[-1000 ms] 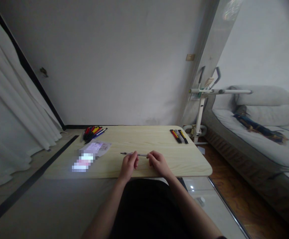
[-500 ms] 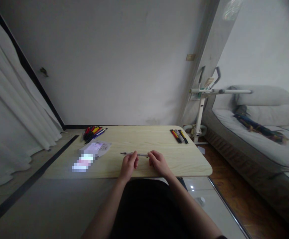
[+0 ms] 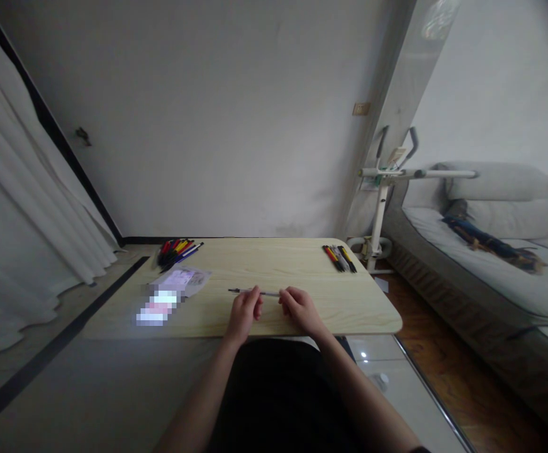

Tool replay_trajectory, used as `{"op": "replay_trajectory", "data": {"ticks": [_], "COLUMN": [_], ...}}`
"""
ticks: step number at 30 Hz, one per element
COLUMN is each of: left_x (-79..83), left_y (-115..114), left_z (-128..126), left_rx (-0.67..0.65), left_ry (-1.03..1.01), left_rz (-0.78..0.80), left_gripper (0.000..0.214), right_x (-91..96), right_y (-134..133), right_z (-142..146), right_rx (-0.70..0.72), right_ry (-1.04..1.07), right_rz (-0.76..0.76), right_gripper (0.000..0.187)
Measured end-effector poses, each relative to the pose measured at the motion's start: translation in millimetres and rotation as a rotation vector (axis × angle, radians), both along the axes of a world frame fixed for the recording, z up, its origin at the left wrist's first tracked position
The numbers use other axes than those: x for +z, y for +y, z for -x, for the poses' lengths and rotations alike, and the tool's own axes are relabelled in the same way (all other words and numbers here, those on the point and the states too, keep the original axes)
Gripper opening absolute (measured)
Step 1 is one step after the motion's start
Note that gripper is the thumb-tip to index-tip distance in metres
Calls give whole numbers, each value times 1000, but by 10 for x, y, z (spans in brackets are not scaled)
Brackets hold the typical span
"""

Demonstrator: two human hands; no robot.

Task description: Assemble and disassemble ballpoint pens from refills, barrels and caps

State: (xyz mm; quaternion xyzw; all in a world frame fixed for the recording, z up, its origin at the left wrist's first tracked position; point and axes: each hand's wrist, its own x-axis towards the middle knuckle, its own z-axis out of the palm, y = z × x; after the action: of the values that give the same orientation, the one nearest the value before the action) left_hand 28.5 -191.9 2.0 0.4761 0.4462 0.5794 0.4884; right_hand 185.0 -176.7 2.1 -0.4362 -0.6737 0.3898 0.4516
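A slim pen (image 3: pixel 270 294) with a pale, translucent-looking barrel and a dark tip at its left end is held level just above the near part of the table (image 3: pixel 372 305). My left hand (image 3: pixel 246 309) pinches it partway along, leaving the dark-tipped end sticking out to the left. At the other end, the fingers of my right hand (image 3: pixel 301 308) are closed on the pen. A short stretch of barrel shows between the two hands. The fingertips are partly hidden, so fine detail there cannot be made out.
Several pens and markers (image 3: pixel 178 253) are heaped at the table's back left; another small row of pens (image 3: pixel 340 258) lies at the back right. Left of my hands are a clear plastic packet (image 3: pixel 195 281) and a glowing, pixelated rectangle (image 3: pixel 158 308). Exercise equipment (image 3: pixel 380 214) stands beyond the right edge.
My right hand has shifted very slightly left, closer to my left hand. Both hands stay closed on the pen, and everything else looks the same.
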Motion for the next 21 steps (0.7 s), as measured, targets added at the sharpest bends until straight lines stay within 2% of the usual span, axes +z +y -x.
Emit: {"op": "replay_trajectory", "data": {"ticks": [13, 21], "left_x": [-17, -20], "left_y": [4, 20], "left_z": [6, 3], "left_rx": [1, 31], "left_ry": [-2, -87], "left_rz": [-3, 31], "left_gripper": [36, 35], "right_x": [-14, 26], "right_y": [4, -5], "right_z": [-4, -1], "right_rx": [2, -10], "right_ry": [44, 53], "right_rz": [19, 41], "right_gripper": [27, 34]}}
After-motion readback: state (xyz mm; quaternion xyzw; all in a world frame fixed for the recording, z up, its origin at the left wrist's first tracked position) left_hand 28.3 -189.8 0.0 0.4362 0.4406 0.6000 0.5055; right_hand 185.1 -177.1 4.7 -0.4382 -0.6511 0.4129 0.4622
